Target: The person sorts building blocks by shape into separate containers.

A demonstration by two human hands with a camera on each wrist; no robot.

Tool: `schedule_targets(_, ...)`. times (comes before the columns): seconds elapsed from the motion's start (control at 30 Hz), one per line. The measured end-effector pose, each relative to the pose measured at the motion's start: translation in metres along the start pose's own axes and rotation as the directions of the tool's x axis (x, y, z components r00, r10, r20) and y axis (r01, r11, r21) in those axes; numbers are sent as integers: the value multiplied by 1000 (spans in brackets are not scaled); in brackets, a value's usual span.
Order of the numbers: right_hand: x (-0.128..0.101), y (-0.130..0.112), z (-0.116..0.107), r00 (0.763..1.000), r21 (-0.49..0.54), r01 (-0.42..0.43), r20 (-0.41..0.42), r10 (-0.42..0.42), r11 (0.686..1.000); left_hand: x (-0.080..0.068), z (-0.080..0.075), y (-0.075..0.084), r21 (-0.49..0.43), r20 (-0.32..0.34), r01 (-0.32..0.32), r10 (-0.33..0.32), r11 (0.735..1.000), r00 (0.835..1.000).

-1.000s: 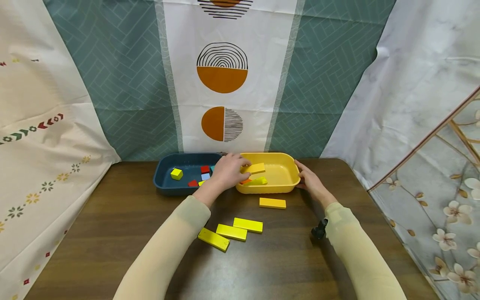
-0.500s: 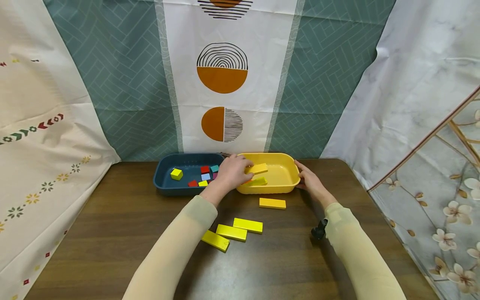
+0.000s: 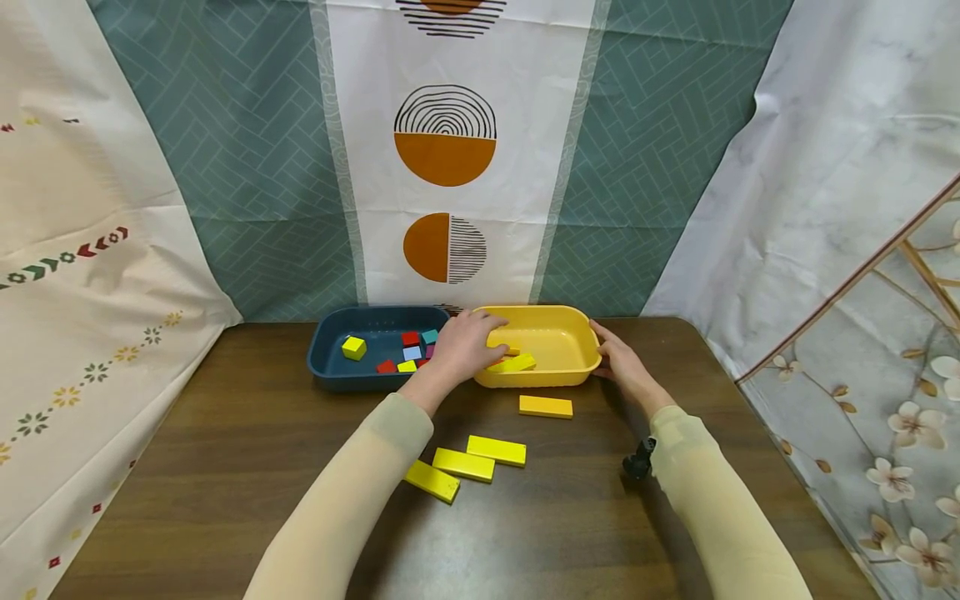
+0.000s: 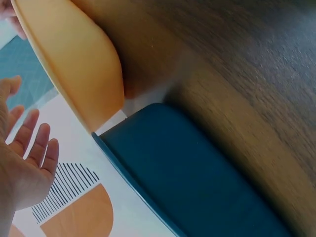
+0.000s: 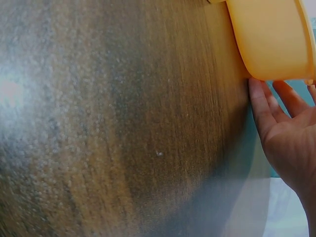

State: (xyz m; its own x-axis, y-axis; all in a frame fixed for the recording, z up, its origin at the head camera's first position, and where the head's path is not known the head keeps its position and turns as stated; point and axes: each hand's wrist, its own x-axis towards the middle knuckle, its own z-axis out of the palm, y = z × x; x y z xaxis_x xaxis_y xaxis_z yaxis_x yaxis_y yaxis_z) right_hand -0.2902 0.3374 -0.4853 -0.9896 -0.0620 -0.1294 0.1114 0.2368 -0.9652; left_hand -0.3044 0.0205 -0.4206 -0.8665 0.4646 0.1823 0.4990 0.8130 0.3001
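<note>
Yellow tray (image 3: 570,346): smooth plastic, rounded corners, set on the worktop (image 3: 225,467) touching the blue tray (image 3: 330,346). Inside it, a yellow bar (image 3: 517,363) and an orange block (image 3: 512,351), both partly hidden by the left hand (image 3: 465,346).

Left hand over the yellow tray's left end, fingers spread and straight in the wrist view; grip released, holding nothing.

Right hand (image 3: 618,358) flat against the yellow tray's right wall, fingers extended, grip relaxed.

Blue tray holds small cubes: yellow cube (image 3: 353,347), red, light blue, teal.

Worktop: dark wood grain. Four flat yellow bars lie loose on it; three clustered (image 3: 465,464), one (image 3: 545,407) just before the yellow tray.
</note>
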Motion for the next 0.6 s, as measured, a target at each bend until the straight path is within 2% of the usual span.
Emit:
schedule_targets(0.23,0,0,-2,1000,-10,10,7,-10,1000,-3,-7,-5,-19,-2,-8,8,1000,1000)
schedule_targets(0.6,-2,-2,0,1000,-14,5,2,-5,1000,-11,-20,-4,-53,-18,-25,25,998,1000)
